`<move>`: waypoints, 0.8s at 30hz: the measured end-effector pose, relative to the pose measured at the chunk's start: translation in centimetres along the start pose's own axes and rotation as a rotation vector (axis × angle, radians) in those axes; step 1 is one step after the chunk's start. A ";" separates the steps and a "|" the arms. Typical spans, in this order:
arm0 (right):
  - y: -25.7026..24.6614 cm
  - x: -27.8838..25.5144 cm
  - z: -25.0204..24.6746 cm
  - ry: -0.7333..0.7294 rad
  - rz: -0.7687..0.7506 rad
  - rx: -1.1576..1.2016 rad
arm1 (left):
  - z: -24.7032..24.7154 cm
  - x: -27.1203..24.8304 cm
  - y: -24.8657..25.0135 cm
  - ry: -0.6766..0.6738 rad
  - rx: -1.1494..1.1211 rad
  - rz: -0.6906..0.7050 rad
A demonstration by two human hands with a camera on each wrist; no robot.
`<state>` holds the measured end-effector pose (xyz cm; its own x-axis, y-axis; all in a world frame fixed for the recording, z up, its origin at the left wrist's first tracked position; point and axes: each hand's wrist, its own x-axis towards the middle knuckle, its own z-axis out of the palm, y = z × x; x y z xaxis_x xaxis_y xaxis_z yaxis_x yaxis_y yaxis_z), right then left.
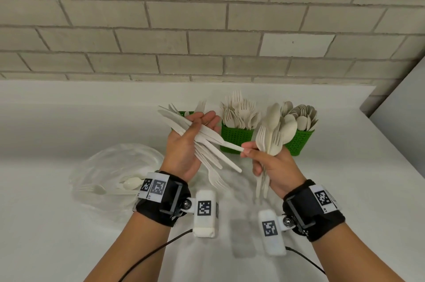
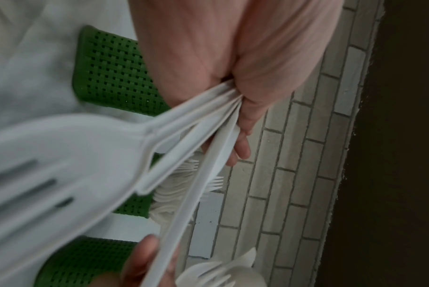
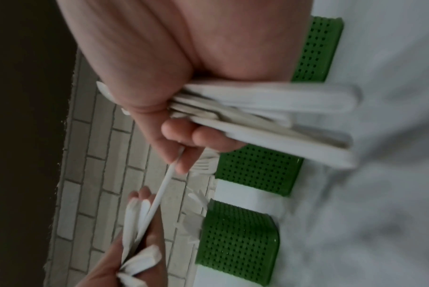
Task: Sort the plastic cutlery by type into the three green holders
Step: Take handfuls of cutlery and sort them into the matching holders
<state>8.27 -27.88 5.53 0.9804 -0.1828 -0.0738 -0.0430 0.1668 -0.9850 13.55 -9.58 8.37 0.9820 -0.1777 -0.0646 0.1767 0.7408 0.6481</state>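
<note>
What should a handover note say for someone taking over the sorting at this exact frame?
Left hand: holds a fan of knives, one fork among them.
Right hand: grips mixed forks and spoons, fingertips pinching one knife's handle end.
Holders: left one mostly hidden, middle full of forks, right full of spoons.
Left: place both handfuls; a few pieces remain in the clear bag.

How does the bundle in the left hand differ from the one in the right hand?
The left-hand bundle is mostly knives, lying slanted across the palm; the right-hand bundle is forks and spoons, held upright. The left hand grips only its bundle; the right hand also pinches one knife handle. Both are pale plastic.
</note>
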 end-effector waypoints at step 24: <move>0.2 -0.6 -2.1 -0.517 0.184 -0.253 | -1.0 1.0 1.0 -0.026 0.177 0.024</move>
<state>7.24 -29.82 5.07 0.9162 0.3323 -0.2240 -0.2032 -0.0966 -0.9744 14.76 -8.35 8.23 0.9831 -0.1805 -0.0294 0.1368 0.6194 0.7731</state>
